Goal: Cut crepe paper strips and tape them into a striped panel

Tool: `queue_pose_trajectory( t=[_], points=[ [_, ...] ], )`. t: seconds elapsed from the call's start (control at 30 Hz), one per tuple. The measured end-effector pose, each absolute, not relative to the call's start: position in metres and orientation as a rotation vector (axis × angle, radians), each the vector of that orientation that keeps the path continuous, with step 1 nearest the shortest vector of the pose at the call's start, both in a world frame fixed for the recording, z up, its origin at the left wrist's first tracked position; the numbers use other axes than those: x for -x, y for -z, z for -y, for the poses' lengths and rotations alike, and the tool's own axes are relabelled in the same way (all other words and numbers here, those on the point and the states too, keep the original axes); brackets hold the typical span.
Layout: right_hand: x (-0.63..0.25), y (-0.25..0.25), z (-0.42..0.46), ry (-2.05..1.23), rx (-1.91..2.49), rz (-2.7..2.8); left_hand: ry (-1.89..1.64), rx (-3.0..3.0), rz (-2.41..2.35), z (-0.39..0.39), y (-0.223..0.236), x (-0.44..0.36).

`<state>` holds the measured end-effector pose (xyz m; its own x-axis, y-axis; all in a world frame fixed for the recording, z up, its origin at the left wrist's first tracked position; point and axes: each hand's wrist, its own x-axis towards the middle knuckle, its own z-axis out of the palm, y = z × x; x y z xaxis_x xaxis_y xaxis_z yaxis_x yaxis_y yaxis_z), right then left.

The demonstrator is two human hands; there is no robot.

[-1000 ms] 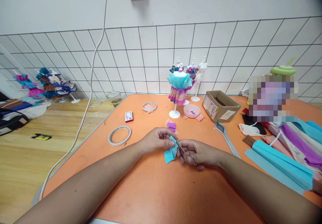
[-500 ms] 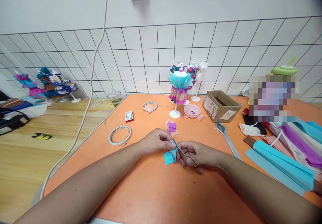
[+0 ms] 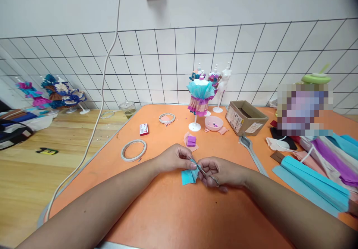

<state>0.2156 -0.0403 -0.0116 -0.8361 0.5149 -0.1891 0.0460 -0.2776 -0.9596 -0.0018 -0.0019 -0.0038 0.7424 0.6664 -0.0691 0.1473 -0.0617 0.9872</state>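
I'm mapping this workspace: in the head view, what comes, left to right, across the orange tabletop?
Large white tape ring, small white tape ring, light-blue crinkled paper piece, pink round bowl, brown cardboard box, long blue folded sheets.

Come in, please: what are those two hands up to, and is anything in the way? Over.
Left hand pinching blue crepe paper. Right hand holding scissors against it. Nothing visibly blocking; purple paper lies beyond the hands.

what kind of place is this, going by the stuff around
Probably a craft workspace: a small dressed mannequin stands on the orange table, folded blue material lies at the right, and the right hand holds scissors at a small blue piece.
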Motion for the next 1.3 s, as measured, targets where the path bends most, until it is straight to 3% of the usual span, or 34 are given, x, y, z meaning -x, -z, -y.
queue_pose_trajectory(
  t=[0.87, 1.07, 1.3],
  points=[
    [-0.215, 0.015, 0.040, -2.186, 0.833, 1.688, -0.393, -1.617, -0.701, 0.006, 0.004, -0.001],
    [-0.227, 0.010, 0.035, -2.226, 0.672, 1.721, -0.413, -1.594, -0.637, 0.002, 0.003, 0.000],
    [-0.250, -0.011, 0.024, -1.635, 1.259, 1.997, -0.512, -1.497, -0.647, -0.010, 0.008, 0.009]
  ],
)
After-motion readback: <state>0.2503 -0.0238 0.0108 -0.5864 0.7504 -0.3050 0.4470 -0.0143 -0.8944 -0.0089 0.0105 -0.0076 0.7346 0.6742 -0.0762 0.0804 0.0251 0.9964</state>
